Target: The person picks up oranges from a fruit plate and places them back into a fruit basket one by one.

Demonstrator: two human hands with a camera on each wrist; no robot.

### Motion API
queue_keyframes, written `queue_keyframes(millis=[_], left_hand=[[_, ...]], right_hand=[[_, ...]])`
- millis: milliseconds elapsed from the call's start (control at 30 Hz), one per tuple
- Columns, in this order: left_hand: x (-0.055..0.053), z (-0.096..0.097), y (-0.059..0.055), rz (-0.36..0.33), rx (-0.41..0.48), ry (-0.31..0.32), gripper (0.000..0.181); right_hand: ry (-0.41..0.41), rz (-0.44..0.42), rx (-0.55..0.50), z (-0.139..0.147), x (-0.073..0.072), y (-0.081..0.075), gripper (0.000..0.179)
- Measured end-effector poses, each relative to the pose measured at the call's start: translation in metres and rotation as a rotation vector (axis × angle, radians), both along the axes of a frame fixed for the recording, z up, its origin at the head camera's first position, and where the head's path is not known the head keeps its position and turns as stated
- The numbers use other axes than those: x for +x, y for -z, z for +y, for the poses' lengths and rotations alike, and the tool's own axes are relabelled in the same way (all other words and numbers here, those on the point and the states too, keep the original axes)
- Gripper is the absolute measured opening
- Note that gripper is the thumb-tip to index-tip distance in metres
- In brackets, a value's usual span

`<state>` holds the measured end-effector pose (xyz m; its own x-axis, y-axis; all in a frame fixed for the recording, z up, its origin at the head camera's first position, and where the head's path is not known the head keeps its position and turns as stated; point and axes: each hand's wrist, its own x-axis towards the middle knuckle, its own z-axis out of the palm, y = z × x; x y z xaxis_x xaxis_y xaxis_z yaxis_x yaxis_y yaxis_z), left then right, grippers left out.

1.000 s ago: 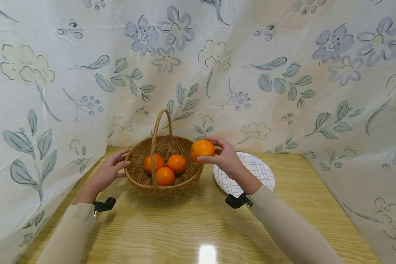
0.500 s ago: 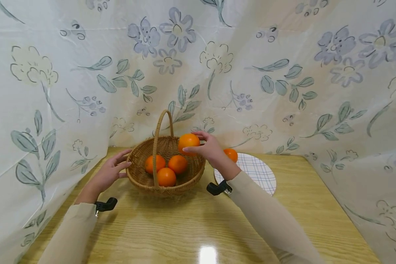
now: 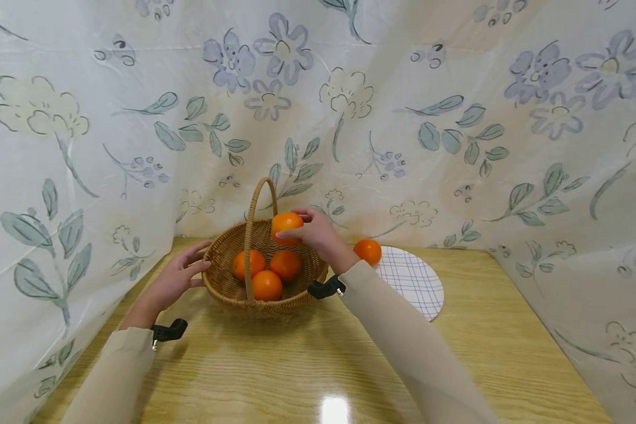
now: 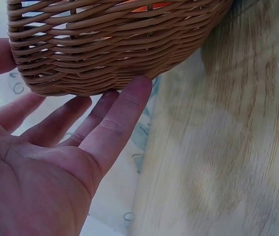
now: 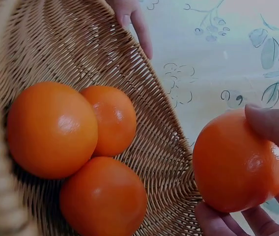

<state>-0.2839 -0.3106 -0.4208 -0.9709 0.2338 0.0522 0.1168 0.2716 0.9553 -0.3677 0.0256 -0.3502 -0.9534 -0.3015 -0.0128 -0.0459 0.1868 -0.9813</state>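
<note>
My right hand [image 3: 320, 235] holds an orange [image 3: 286, 228] between thumb and fingers, above the back right part of a wicker basket [image 3: 283, 304]. Inside the basket lie three more oranges, two side by side and one orange [image 3: 267, 286] nearer the front. With its fingers nearly straight, my left hand [image 3: 174, 275] touches the basket's left side; in the left wrist view the fingertips [image 4: 138, 86] rest against the outer weave. The right wrist view has the held orange [image 5: 237, 162] close by, with the thumb on top and fingers beneath it.
A round white plate [image 3: 416, 280] with a blue check pattern lies right of the basket, partly behind my right forearm. Another orange [image 3: 368, 252] is at its left edge. The basket's tall handle [image 3: 251, 235] arches over its middle. Floral cloth [image 3: 403, 118] hangs behind the wooden table [image 3: 254, 365].
My right hand has carried its orange leftward from the basket's right rim to over its inside. This uncovers the orange at the plate's left edge. The left hand has stayed at the basket.
</note>
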Motion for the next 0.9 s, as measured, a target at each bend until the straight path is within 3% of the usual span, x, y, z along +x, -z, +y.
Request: queue_keyframes(millis=[567,900], left_hand=[[0.001,-0.003,0.003,-0.006,0.003,-0.009,0.067],[0.000,-0.002,0.003,-0.007,0.017,-0.010,0.067]], right_hand=[[0.011,0.016,0.076,-0.034,-0.018,0.004,0.070],[0.025,0.026,0.182,-0.042,-0.022,0.013,0.071]])
